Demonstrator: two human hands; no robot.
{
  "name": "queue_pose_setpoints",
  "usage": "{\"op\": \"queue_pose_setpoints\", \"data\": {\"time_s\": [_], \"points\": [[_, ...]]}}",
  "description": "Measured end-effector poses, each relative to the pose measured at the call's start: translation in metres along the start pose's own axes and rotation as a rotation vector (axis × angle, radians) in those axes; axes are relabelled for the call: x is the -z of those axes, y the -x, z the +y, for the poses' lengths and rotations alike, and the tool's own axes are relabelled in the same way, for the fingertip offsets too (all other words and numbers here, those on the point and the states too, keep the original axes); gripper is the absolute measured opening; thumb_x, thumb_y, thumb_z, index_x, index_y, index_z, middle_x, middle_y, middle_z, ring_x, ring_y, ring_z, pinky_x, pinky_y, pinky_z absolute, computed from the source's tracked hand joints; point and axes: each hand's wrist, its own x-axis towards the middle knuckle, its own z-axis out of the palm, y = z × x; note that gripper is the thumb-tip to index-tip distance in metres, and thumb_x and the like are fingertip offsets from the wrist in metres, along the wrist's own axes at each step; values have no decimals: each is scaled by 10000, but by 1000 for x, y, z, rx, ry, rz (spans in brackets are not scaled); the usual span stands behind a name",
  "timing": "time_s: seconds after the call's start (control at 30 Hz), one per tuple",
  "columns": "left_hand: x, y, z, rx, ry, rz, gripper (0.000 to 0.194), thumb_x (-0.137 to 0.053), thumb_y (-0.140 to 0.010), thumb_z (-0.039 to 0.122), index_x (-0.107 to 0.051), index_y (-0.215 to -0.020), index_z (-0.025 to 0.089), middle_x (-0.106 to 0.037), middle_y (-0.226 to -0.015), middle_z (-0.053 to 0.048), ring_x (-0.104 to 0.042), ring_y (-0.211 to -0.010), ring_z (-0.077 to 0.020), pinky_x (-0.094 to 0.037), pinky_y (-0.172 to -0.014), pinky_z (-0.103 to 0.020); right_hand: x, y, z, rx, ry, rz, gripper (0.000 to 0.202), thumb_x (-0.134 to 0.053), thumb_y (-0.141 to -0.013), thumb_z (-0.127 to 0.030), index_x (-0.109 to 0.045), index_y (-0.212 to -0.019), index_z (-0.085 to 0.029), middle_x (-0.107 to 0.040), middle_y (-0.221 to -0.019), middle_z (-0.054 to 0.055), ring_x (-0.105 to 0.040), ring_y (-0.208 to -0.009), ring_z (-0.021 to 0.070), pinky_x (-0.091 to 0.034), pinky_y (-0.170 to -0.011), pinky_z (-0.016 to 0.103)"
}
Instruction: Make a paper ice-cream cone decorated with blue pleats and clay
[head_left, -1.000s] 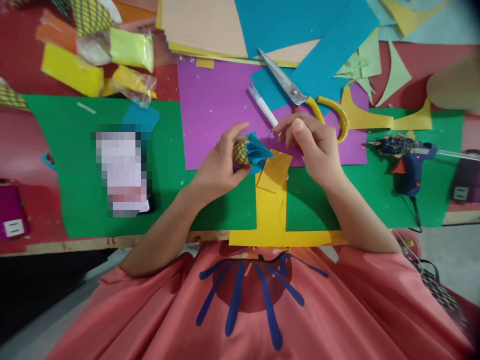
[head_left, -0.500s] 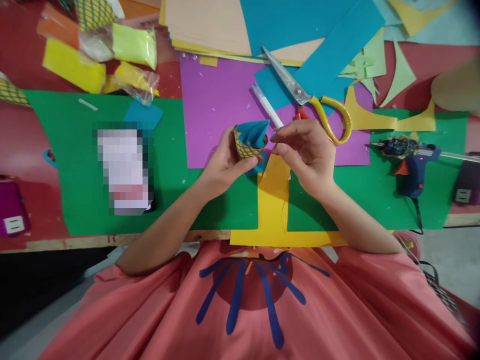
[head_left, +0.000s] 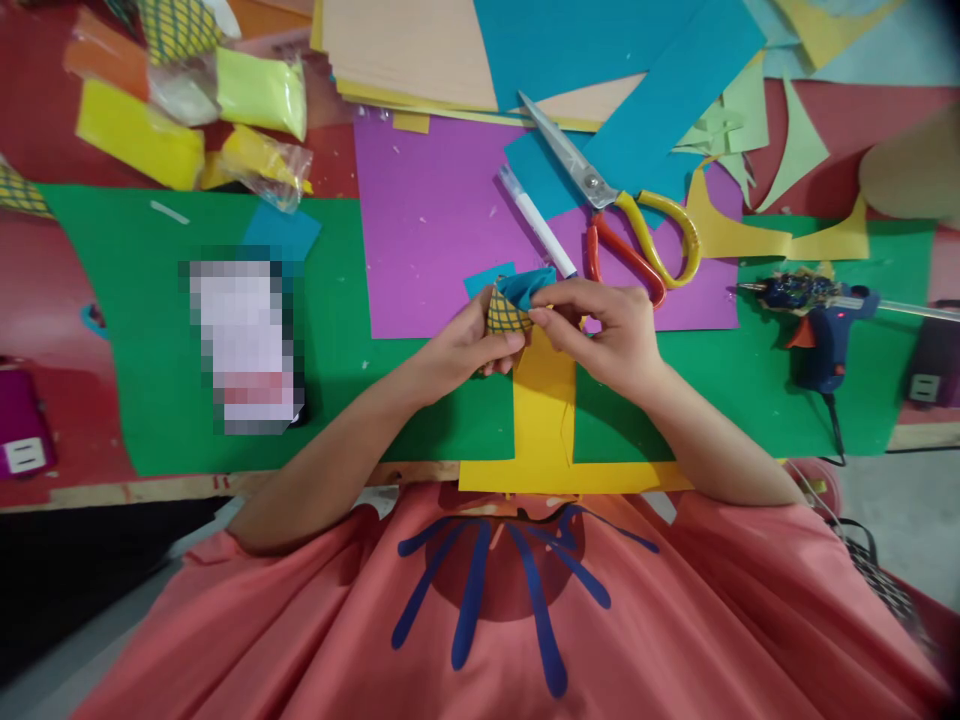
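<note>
A small cone (head_left: 508,310) with a yellow and dark green lattice pattern and folded blue material (head_left: 527,287) at its top is held over the table's middle. My left hand (head_left: 469,350) is wrapped round the cone from the left, thumb in front. From the right, my right hand (head_left: 607,325) pinches the edge of the blue material between thumb and forefinger. Just behind my hands lie a white marker (head_left: 541,225) and scissors (head_left: 592,185) with yellow and red handles. A small blue piece (head_left: 489,278) shows behind the cone.
A phone with a blurred-out screen (head_left: 244,340) lies on the green sheet (head_left: 375,420) at left. At right is a blue glue gun (head_left: 825,340) with a cord. Clay packets (head_left: 262,90), a purple sheet (head_left: 420,220), blue sheets (head_left: 675,90) and yellow strips (head_left: 544,420) lie about.
My right hand has moved left and down onto the blue material and closed on it. The cone has shifted slightly right and down in my left hand, uncovering the scissors' red handle.
</note>
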Motion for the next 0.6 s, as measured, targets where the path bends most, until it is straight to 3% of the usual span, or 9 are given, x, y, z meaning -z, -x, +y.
{"op": "queue_pose_setpoints", "data": {"time_s": [0.2, 0.43, 0.6], "points": [[1, 3, 1, 71, 63, -39, 475, -757, -730, 510, -437, -894, 199, -485, -693, 82, -377, -424, -3, -252, -378, -162, 7, -3, -4, -27, -83, -119, 149, -551, -943, -170, -649, -840, -123, -623, -626, -43, -505, -464, 17, -417, -514, 154], [-4, 4, 9, 149, 141, -54, 525, -819, -656, 518, -472, -844, 172, -516, -680, 70, -348, -399, 7, -253, -367, -143, 10, -3, -4, 3, -56, -166, 157, -528, -952, -169, -613, -826, -133, -562, -565, -65, -493, -449, 16, -395, -500, 158], [-3, 4, 13, 177, 249, -48, 625, -862, -573, 581, -472, -857, 184, -535, -639, 78, -304, -359, 19, -222, -353, -126, 11, -4, -3, -102, -223, -113, 258, -525, -980, -367, -615, -846, -166, -558, -544, -69, -516, -422, 31, -416, -442, 165]]}}
